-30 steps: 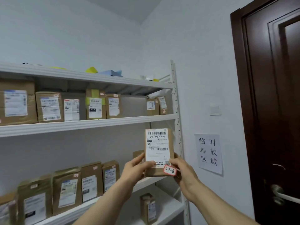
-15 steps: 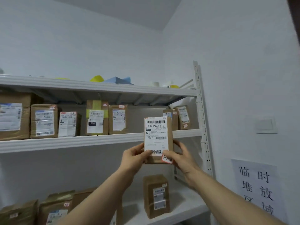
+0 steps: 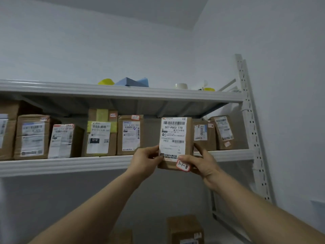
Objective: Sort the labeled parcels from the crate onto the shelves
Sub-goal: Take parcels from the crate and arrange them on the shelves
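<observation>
A: What sort of room is it?

B: Pale walls meet in a corner, with a white metal rack (image 3: 249, 120) against the far one. The view looks upward, so the top shelf (image 3: 123, 91) shows mostly its underside.

A: Anything on top of it?

B: Only tips show over the rim: something yellow (image 3: 106, 81), something blue (image 3: 131, 82) and a white rounded thing (image 3: 181, 85). I can't tell what they are.

A: Where's the parcel?

B: The small brown parcel (image 3: 188, 138) is held upright in front of the middle shelf (image 3: 70, 164). It faces a gap in the row, between a labelled box (image 3: 130, 134) on the left and another box (image 3: 204, 136) on the right. Its bottom edge hangs below the shelf's front rim. I can't tell whether it touches the shelf.

A: And the hands?

B: Both pinch its lower corners. The left hand (image 3: 146, 161) has its thumb on the front, with its fingers hidden behind the parcel. The right hand (image 3: 202, 164) presses its thumb just above a red-edged sticker (image 3: 183, 166), and its fingers curl round the right side.

A: Can you read anything?

B: The label (image 3: 173, 136) reads 507-P802 T70. The sticker's handwriting looks like 3-1-8, though the first figure is doubtful. Most of the other labels are blurred, apart from "010" on one taped box (image 3: 100, 138). The leftmost box (image 3: 5, 129) is cut off by the frame's left edge. The lower box (image 3: 184, 229) is cut off at the bottom.
</observation>
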Action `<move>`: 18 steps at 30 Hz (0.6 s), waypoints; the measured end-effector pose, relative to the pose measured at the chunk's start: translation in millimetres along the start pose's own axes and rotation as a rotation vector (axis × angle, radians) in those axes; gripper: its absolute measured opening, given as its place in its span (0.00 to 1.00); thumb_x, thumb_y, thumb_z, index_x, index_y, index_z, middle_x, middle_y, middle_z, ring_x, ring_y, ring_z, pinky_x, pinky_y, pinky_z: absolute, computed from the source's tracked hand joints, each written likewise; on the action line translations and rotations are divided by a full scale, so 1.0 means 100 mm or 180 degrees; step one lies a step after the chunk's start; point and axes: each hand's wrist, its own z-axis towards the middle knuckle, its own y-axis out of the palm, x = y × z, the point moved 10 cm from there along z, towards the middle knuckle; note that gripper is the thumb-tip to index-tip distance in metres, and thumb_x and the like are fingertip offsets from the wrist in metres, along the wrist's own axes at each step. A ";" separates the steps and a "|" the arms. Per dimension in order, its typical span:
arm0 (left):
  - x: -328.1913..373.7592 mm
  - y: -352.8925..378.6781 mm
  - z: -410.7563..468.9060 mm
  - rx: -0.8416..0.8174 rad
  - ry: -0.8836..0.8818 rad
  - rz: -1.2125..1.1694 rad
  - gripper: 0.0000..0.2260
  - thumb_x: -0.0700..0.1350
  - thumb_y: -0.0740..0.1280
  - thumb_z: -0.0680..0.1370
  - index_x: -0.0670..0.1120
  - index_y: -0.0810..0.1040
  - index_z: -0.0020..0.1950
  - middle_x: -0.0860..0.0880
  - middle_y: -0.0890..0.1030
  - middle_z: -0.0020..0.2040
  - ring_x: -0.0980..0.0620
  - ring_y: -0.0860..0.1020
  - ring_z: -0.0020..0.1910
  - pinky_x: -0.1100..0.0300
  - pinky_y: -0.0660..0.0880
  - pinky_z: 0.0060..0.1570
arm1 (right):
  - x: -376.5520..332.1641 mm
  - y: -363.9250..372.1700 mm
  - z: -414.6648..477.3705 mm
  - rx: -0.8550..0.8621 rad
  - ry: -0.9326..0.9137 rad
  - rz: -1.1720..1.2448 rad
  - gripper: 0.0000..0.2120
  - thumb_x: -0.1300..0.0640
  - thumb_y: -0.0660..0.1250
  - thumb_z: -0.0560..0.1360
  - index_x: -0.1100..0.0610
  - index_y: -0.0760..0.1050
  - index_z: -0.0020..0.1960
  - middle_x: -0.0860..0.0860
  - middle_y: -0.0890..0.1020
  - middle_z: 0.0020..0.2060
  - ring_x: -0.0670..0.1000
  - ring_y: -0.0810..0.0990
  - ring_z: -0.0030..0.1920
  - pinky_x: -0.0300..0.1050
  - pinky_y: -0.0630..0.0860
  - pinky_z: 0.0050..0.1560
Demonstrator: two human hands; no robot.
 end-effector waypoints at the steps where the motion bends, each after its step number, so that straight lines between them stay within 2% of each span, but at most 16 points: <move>1: -0.06 -0.02 0.12 0.0050 0.0047 0.0151 0.15 0.37 0.66 0.78 0.47 0.77 0.64 0.53 0.82 0.49 0.58 0.79 0.47 0.69 0.75 0.47 | 0.02 0.03 0.14 -0.0026 -0.0038 -0.0058 0.37 0.62 0.78 0.62 0.48 0.67 0.66 0.54 0.84 0.51 0.55 0.83 0.50 0.51 0.79 0.54; 3: -0.20 -0.09 0.34 0.0186 0.0081 0.0433 0.13 0.40 0.67 0.78 0.48 0.79 0.61 0.53 0.83 0.48 0.55 0.80 0.49 0.60 0.76 0.52 | 0.05 0.12 0.44 -0.0073 -0.0089 -0.0125 0.39 0.62 0.79 0.62 0.45 0.65 0.66 0.55 0.82 0.53 0.54 0.82 0.51 0.51 0.79 0.56; 5: -0.32 -0.19 0.56 0.0400 0.0152 0.0929 0.08 0.43 0.67 0.77 0.46 0.82 0.55 0.50 0.84 0.45 0.50 0.81 0.49 0.54 0.76 0.52 | 0.06 0.22 0.68 -0.0117 -0.0172 -0.0199 0.41 0.61 0.79 0.62 0.47 0.64 0.70 0.54 0.81 0.56 0.53 0.82 0.52 0.52 0.76 0.60; 8: -0.48 -0.32 0.83 0.0605 0.0318 0.1876 0.09 0.44 0.63 0.77 0.44 0.81 0.51 0.46 0.83 0.47 0.45 0.80 0.49 0.55 0.75 0.46 | 0.07 0.28 0.94 -0.0078 -0.0273 -0.0438 0.45 0.59 0.77 0.66 0.50 0.56 0.75 0.54 0.75 0.64 0.50 0.76 0.55 0.45 0.68 0.61; 11: -0.66 -0.35 1.00 0.0507 0.0325 0.2746 0.13 0.41 0.60 0.76 0.46 0.80 0.56 0.47 0.80 0.53 0.45 0.77 0.54 0.54 0.76 0.50 | 0.14 0.28 1.20 -0.0024 -0.0209 -0.0565 0.48 0.58 0.76 0.67 0.49 0.50 0.77 0.56 0.70 0.69 0.54 0.72 0.65 0.47 0.65 0.62; 13: -0.77 -0.34 1.08 0.0377 0.0341 0.3148 0.15 0.41 0.59 0.76 0.48 0.79 0.59 0.48 0.78 0.57 0.45 0.76 0.56 0.54 0.76 0.51 | 0.21 0.33 1.34 -0.0109 -0.0146 -0.0690 0.47 0.58 0.76 0.68 0.49 0.51 0.77 0.54 0.71 0.69 0.54 0.71 0.66 0.46 0.65 0.62; 15: -0.88 -0.36 1.17 0.0337 0.0319 0.3341 0.14 0.43 0.58 0.77 0.49 0.79 0.58 0.48 0.78 0.56 0.46 0.76 0.54 0.54 0.76 0.49 | 0.26 0.37 1.48 -0.0181 -0.0121 -0.0811 0.43 0.59 0.76 0.68 0.50 0.56 0.75 0.52 0.73 0.67 0.53 0.73 0.64 0.44 0.67 0.61; 18: -0.97 -0.37 1.26 0.0295 0.0230 0.3560 0.13 0.45 0.58 0.77 0.48 0.79 0.57 0.48 0.79 0.52 0.46 0.77 0.51 0.56 0.75 0.46 | 0.32 0.41 1.68 -0.0273 -0.0003 -0.0908 0.40 0.60 0.76 0.68 0.50 0.59 0.74 0.52 0.76 0.65 0.53 0.76 0.60 0.52 0.72 0.65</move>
